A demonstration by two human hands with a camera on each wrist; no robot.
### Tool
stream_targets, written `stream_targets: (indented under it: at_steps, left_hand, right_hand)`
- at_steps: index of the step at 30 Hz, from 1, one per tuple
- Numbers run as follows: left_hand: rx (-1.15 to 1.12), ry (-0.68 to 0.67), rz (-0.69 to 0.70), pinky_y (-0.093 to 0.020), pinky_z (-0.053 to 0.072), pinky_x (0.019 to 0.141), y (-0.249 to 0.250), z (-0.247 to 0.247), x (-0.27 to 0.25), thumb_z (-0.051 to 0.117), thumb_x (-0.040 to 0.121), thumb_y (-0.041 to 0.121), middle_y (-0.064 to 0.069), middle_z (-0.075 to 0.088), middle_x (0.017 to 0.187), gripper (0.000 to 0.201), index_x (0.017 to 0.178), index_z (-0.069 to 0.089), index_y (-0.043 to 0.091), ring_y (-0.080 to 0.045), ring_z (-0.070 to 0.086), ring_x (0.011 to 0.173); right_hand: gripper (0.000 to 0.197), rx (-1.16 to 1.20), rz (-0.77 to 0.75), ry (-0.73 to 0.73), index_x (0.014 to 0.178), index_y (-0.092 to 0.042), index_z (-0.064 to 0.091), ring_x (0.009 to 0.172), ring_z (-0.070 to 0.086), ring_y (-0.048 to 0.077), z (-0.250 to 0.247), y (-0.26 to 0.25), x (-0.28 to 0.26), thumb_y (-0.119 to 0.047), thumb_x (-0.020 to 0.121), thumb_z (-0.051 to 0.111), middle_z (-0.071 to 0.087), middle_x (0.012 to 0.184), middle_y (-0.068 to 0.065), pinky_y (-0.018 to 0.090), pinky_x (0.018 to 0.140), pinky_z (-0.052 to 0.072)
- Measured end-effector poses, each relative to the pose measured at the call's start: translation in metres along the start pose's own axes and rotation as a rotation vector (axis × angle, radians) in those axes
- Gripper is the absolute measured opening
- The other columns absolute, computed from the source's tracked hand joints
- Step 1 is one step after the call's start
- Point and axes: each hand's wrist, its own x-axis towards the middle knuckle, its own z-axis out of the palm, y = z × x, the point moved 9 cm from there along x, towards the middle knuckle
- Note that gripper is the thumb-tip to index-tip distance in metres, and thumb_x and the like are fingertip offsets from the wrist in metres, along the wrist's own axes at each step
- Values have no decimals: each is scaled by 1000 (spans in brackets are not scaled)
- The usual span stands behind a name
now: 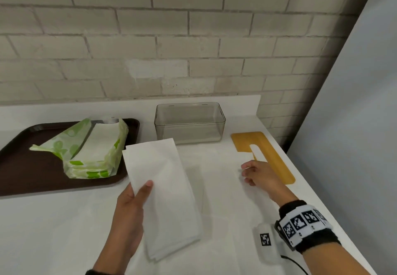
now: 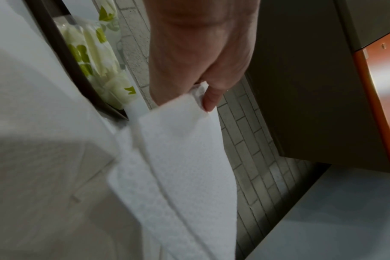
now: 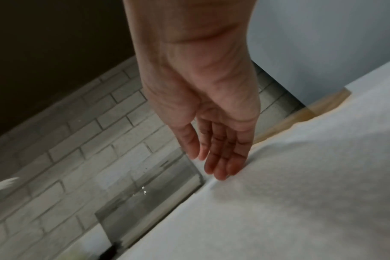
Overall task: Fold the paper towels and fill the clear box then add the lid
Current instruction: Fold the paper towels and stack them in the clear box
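My left hand (image 1: 137, 197) pinches a folded stack of white paper towels (image 1: 163, 191) between thumb and fingers and holds it above the counter; the pinch shows in the left wrist view on the towel stack (image 2: 178, 158). The clear box (image 1: 190, 122) stands empty against the brick wall. A tan lid (image 1: 265, 156) with a slot lies flat to the right of it. My right hand (image 1: 254, 172) hovers with relaxed straight fingers (image 3: 220, 158) beside the lid, over an unfolded white towel sheet (image 3: 289, 193) spread on the counter, holding nothing.
A dark brown tray (image 1: 21, 167) at the left holds an opened green-and-white towel package (image 1: 92, 152). A pale panel (image 1: 354, 124) closes the counter's right side. The white counter (image 1: 53, 221) runs to the brick wall behind.
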Motion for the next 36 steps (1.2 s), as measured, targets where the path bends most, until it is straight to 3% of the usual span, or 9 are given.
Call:
stream_targets:
  at_steps: [2, 5, 8, 14, 19, 25, 28, 32, 36]
  left_hand:
    - [10, -7, -8, -37, 50, 77, -3, 0, -1, 51, 95, 13, -4, 74, 99, 19, 104, 66, 18, -24, 67, 93]
    - [13, -20, -28, -37, 51, 76, -7, 2, -2, 50, 95, 13, -3, 75, 95, 19, 107, 66, 15, -24, 68, 90]
    - [21, -22, -41, -38, 50, 77, -12, 2, -2, 51, 95, 13, -4, 74, 95, 18, 105, 66, 15, -26, 67, 91]
    - [44, -43, -53, -39, 50, 79, -14, 4, -5, 51, 95, 13, -8, 73, 99, 19, 106, 66, 15, -27, 66, 93]
    - [54, -33, -61, -44, 49, 89, -12, 1, -6, 50, 96, 16, -7, 73, 102, 18, 104, 66, 16, -28, 66, 97]
    - [23, -51, -84, -44, 45, 99, -1, 10, -4, 50, 96, 27, -4, 70, 111, 26, 117, 62, 16, -25, 64, 105]
    - [54, -124, -97, -43, 47, 98, 4, 27, -5, 52, 95, 29, -2, 71, 111, 27, 119, 61, 21, -23, 65, 103]
    - [105, -221, -125, -41, 48, 95, 13, 50, -15, 48, 96, 33, -2, 72, 103, 17, 105, 63, 30, -23, 67, 99]
    - [167, -262, -111, -36, 48, 91, 16, 55, -21, 31, 90, 56, 5, 71, 97, 35, 97, 59, 37, -16, 64, 96]
  right_hand:
    - [18, -148, -15, -132, 100, -12, 63, 84, 56, 14, 13, -4, 0, -2, 86, 59, 60, 98, 5, 25, 74, 47]
    - [47, -463, -37, -285, 125, -21, 55, 111, 48, 12, 33, -10, -5, -20, 81, 71, 49, 118, -3, 24, 92, 41]
    - [67, -773, -45, -319, 136, -35, 39, 129, 33, 24, 46, -8, -2, -30, 78, 73, 34, 133, 3, 38, 107, 35]
    - [45, -906, -68, -309, 119, -27, 50, 124, 28, 27, 58, -14, -2, -26, 79, 71, 34, 128, 4, 39, 101, 36]
    - [18, -642, -333, -206, 71, -28, 57, 100, 46, 7, 45, -62, -24, -25, 77, 74, 57, 89, -16, 38, 97, 22]
    - [21, -159, -627, -351, 75, -25, 68, 76, 58, -6, 30, -165, -99, -8, 86, 64, 65, 76, -14, 5, 76, 40]
    - [28, -142, -727, -377, 74, -28, 63, 69, 53, -5, 49, -194, -116, -5, 89, 59, 61, 69, -18, 9, 72, 39]
    - [18, -212, -778, -223, 81, -20, 63, 80, 56, 21, 82, -201, -102, -9, 92, 55, 64, 83, 2, 28, 75, 44]
    - [13, -281, -867, -99, 92, -9, 64, 68, 49, 7, 97, -203, -101, -8, 94, 51, 57, 77, -6, 19, 64, 38]
